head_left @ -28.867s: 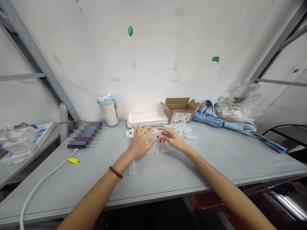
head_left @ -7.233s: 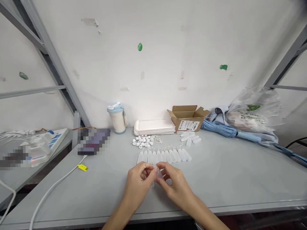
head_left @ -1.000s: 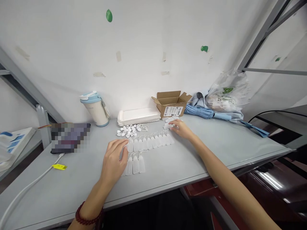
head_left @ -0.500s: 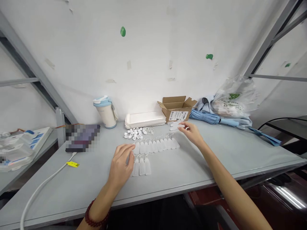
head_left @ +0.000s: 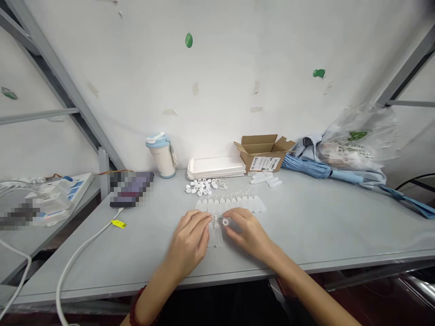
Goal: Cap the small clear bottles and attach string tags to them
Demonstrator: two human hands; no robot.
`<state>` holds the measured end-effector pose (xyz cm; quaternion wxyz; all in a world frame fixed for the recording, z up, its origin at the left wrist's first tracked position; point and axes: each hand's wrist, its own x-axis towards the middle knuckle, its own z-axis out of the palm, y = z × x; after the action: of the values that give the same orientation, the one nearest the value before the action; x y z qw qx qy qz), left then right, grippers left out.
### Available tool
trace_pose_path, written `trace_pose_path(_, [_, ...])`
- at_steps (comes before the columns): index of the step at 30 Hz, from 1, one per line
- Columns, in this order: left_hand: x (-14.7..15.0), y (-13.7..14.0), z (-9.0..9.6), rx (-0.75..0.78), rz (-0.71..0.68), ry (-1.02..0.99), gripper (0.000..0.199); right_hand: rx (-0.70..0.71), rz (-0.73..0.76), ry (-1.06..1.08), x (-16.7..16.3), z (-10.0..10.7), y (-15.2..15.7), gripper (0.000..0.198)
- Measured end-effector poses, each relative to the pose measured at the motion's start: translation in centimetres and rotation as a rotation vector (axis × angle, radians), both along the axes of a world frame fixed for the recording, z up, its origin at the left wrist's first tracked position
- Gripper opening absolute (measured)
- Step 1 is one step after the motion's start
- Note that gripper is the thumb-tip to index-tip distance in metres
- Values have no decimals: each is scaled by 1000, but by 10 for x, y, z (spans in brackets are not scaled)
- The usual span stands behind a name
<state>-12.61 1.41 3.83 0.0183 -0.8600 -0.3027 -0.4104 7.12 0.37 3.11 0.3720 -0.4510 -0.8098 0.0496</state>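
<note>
Low over the table, my right hand (head_left: 249, 233) grips a small translucent plastic tube (head_left: 225, 222) between thumb and fingers, its round open end facing me. Just to the left, my left hand (head_left: 190, 242) is closed, fingertips together by the looped cord of a front-row tube; what they pinch is too small to make out. Between the hands lie front-row translucent tubes (head_left: 218, 236), partly hidden by my left fingers. Behind them runs a longer row of corded tubes (head_left: 231, 206). White caps (head_left: 200, 186) are heaped farther back, beside loose white cords (head_left: 222, 183).
Loose translucent tubes (head_left: 261, 177) lie before an open cardboard box (head_left: 261, 160). White trays (head_left: 217, 167) are stacked along the wall, left of the box. A tumbler (head_left: 162, 156), a blurred-out device (head_left: 132, 190) and a white cable (head_left: 84, 246) are leftward; a blue umbrella (head_left: 306, 166) is rightward.
My right hand has come from the loose tubes by the box back toward me, now with a tube. My left hand has moved beside it at the front row. The view has shifted left.
</note>
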Motion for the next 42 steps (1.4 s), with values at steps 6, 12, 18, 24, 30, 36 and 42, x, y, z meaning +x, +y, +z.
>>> trace_pose_path(6, [5,-6,5,53,17,69,29,109,-50,-110,-1,-3,-3,18])
trace_pose_path(12, [8,-9,6,89,15,116,28,184,-66,-96,-1,-4,-5,21])
trace_pose_path(18, [10,-13,10,85,22,98,26,248,-61,-69,-3,-4,-4,22])
trace_pose_path(24, [20,-11,15,51,41,15,20,298,-42,-37,-4,-3,-5,26])
trace_pose_path(30, [25,-10,11,46,59,-1,20,288,-2,7,-1,-5,-3,38])
trace_pose_path(36, [24,-11,10,91,87,-6,17,261,58,-26,-2,0,-4,31])
trace_pose_path(42, [26,-13,11,141,96,0,18,164,41,-27,0,0,-6,24])
